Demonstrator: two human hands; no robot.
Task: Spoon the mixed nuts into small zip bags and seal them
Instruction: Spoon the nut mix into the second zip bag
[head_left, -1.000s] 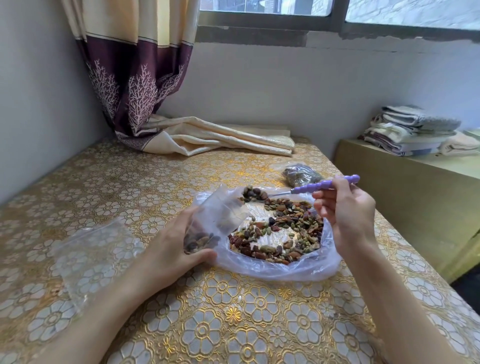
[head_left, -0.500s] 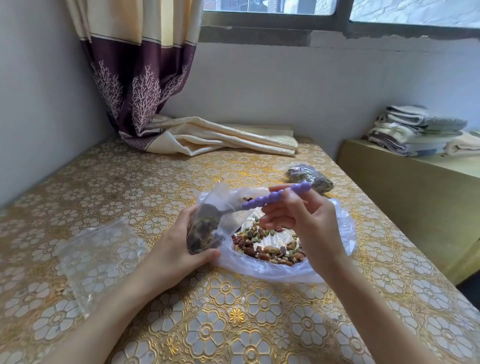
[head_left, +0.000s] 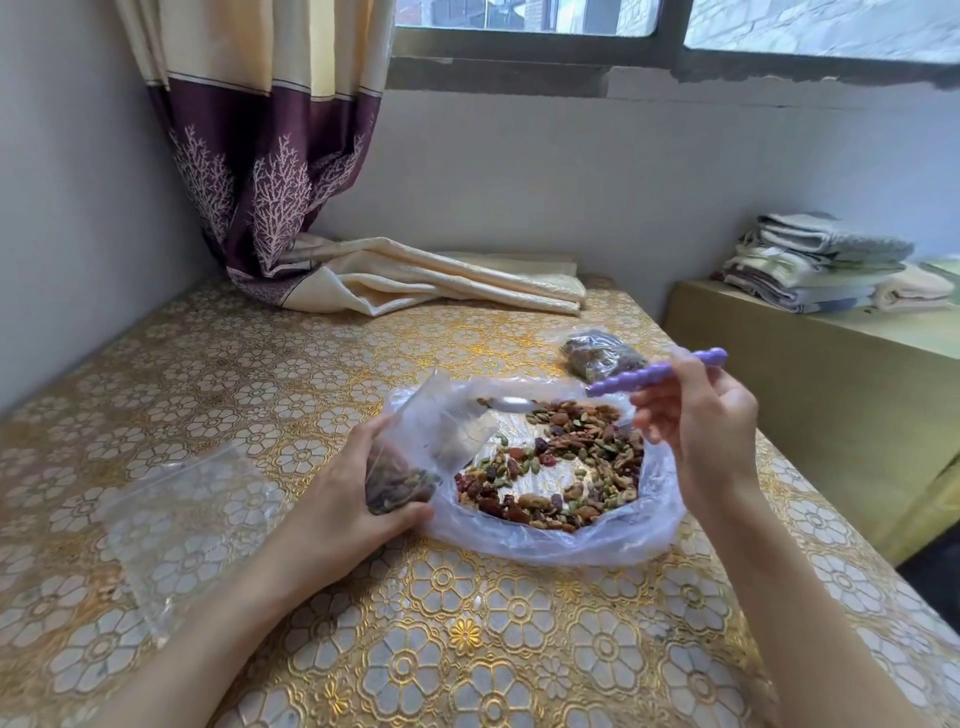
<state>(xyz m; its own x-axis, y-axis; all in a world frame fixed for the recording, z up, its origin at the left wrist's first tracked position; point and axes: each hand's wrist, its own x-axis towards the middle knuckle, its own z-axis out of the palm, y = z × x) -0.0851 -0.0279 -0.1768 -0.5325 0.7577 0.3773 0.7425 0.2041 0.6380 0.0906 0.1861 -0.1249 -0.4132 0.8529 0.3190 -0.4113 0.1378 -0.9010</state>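
Note:
Mixed nuts (head_left: 563, 467) lie spread on a large clear plastic bag (head_left: 582, 543) in the middle of the table. My left hand (head_left: 345, 496) grips a small zip bag (head_left: 421, 452) held upright at the pile's left edge, its mouth open and some nuts in its bottom. My right hand (head_left: 701, 431) pinches the purple handle of a spoon (head_left: 654, 375); the metal bowl of the spoon rests at the far edge of the nuts, close to the zip bag's mouth. A filled small bag (head_left: 600, 356) lies behind the pile.
Empty clear zip bags (head_left: 182, 525) lie flat at the left on the gold floral tablecloth (head_left: 467, 649). A curtain (head_left: 415, 278) drapes onto the table's far side. A low cabinet (head_left: 810, 410) with folded towels (head_left: 826, 265) stands at the right.
My right hand has drawn the spoon out of the small zip bag and moved it right, back over the nut pile. My left hand still holds the bag in the same place.

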